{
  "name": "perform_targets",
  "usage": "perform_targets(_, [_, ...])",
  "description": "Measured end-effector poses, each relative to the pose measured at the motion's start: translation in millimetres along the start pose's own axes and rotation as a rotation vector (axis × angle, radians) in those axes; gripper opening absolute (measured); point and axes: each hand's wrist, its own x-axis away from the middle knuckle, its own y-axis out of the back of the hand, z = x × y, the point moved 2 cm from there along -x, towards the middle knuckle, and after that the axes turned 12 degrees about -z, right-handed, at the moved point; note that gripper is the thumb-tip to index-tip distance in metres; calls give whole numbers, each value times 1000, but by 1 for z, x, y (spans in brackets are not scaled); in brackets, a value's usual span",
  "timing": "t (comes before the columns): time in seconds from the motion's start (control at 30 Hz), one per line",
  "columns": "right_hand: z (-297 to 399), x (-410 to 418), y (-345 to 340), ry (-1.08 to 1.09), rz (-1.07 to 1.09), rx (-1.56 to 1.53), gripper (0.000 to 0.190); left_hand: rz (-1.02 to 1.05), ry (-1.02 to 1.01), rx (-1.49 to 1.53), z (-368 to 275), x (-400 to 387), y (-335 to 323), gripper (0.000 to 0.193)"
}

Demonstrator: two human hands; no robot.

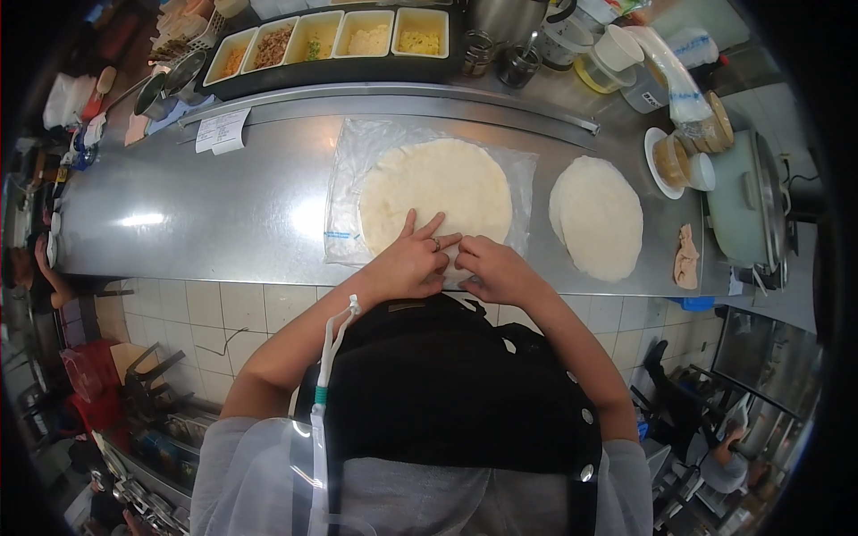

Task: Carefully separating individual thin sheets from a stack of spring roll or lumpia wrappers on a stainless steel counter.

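Note:
A wide, flat round of pale dough (439,187) lies on a clear plastic sheet (343,181) on the steel counter. My left hand (419,261) rests over the dough's near left edge, several fingers spread across its surface and a ring on one. Close beside it, my right hand (496,268) has its fingers curled at the near edge. Whether those fingertips pinch the dough or the plastic is hidden. To the right, overlapping flat dough rounds (600,218) lie directly on the metal.
A black holder carries several white filling tubs (419,41) behind the steel ledge (402,94). Paper slips (221,130) hang at its left. Glass jars (519,65), plastic containers (606,63) and a crumpled cloth (686,258) are on the right. Other people are at both sides.

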Motion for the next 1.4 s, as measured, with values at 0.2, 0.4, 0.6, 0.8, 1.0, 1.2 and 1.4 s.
perform_targets(0.2, [-12, -5, -2, -115, 29, -65, 12, -61, 46, 99, 9, 3, 7, 17])
perform_targets(0.4, [-27, -12, 1, -319, 95, -341, 13, -229, 68, 56, 17, 23, 9, 19])
perform_targets(0.6, [-21, -21, 0, -239, 91, -277, 17, -272, 153, 167, 20, 16, 16, 17])
perform_targets(0.8, [-37, -24, -1, -508, 131, -372, 20, -165, 341, 163, 21, 10, 27, 17])
perform_targets(1.0, [-8, -37, -9, -27, -117, 48, 23, -592, 139, -58, 40, 28, 20, 20])
perform_targets(1.2, [-38, -57, -13, -410, 61, -150, 36, -490, 475, 33, 38, 22, 21, 18])
perform_targets(1.4, [-50, -80, -7, -495, 160, -235, 38, -372, -35, 3, 13, 38, -13, 30])
